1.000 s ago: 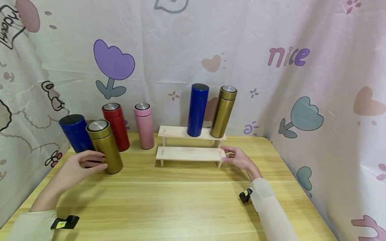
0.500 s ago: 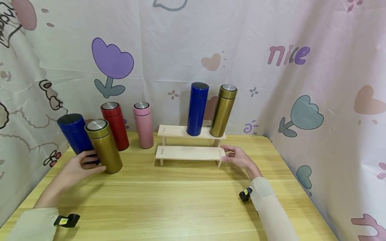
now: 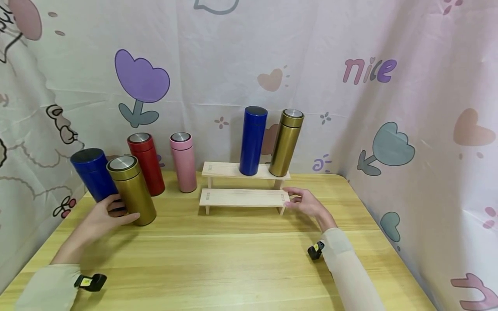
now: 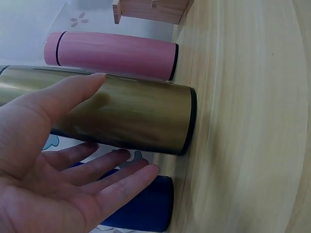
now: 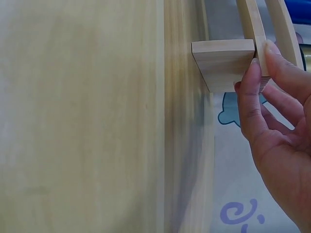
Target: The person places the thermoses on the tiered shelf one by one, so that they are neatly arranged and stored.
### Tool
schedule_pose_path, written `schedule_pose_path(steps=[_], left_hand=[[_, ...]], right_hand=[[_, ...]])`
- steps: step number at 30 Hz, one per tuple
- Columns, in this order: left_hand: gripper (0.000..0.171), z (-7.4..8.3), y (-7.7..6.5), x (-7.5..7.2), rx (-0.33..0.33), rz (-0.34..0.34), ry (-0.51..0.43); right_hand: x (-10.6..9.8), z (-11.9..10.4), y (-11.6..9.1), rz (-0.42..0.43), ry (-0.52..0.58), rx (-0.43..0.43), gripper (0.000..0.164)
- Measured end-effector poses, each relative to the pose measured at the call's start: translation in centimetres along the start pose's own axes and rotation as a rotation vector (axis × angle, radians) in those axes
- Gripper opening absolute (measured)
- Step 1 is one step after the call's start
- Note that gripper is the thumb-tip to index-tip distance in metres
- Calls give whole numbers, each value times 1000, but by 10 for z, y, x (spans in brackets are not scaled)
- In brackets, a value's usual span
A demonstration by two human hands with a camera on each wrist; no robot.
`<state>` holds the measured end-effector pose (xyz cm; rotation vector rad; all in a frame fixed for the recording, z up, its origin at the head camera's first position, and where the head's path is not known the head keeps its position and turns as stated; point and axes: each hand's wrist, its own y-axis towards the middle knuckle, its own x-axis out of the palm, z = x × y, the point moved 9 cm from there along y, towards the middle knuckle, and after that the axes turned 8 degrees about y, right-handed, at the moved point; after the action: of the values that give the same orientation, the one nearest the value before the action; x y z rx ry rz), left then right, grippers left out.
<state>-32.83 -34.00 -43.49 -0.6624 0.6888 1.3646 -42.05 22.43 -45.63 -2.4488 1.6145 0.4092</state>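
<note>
My left hand (image 3: 99,222) is at a gold thermos bottle (image 3: 134,190). Its thumb overlaps the bottle's front, while the other fingers (image 4: 131,187) extend loosely between it and a blue thermos bottle (image 3: 95,175) on the left. Both bottles stand upright on the table. On the right, my right hand (image 3: 307,204) pinches the end of the lower board of a two-tier wooden stand (image 3: 243,197), with thumb and index finger on either face in the right wrist view. A second blue bottle (image 3: 253,142) and a second gold bottle (image 3: 286,144) stand on the upper board.
A red thermos bottle (image 3: 147,166) and a pink one (image 3: 184,164) stand behind the gold bottle, left of the stand. A patterned cloth (image 3: 218,65) hangs around the back and sides of the wooden table (image 3: 218,263).
My left fingers have drawn back from the gold bottle's side and slipped in between it and the blue bottle. The right hand keeps its hold on the stand; the bottles stay put.
</note>
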Motion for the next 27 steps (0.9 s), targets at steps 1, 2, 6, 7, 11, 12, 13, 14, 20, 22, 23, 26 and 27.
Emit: schedule_pose_path(steps=[1, 2, 6, 7, 11, 12, 13, 14, 20, 22, 23, 26, 27], left_hand=[[100, -1, 1, 1, -4, -2, 1], [101, -1, 2, 1, -7, -3, 2], [101, -1, 5, 4, -13, 1, 7], [101, -2, 6, 5, -12, 3, 7], [102, -2, 9, 6, -9, 13, 2], [103, -3, 9, 7, -10, 12, 4], [104, -3, 10, 7, -11, 11, 2], [105, -4, 10, 8, -11, 8, -2], [105, -6, 13, 11, -9, 6, 9], [105, -7, 14, 12, -9, 9, 23], [104, -8, 14, 12, -9, 8, 28], [102, -8, 15, 14, -6, 5, 30], [100, -7, 15, 15, -4, 5, 32]], right_hand=[[0, 0, 0, -1, -1, 1, 63], [0, 0, -1, -1, -4, 1, 63], [0, 1, -2, -1, 0, 9, 63], [0, 1, -2, 0, 2, 10, 63], [0, 2, -2, -1, 4, 9, 64], [0, 2, -2, 1, 3, 9, 64], [0, 1, -2, 2, -1, 9, 64], [0, 1, -2, 3, -5, 8, 64], [0, 1, -2, 3, -6, 5, 63], [-1, 1, -2, 3, -1, 8, 63], [-1, 1, -2, 3, -1, 10, 63], [-1, 2, -1, 4, 2, 14, 63], [-1, 2, -1, 5, 3, 15, 63]])
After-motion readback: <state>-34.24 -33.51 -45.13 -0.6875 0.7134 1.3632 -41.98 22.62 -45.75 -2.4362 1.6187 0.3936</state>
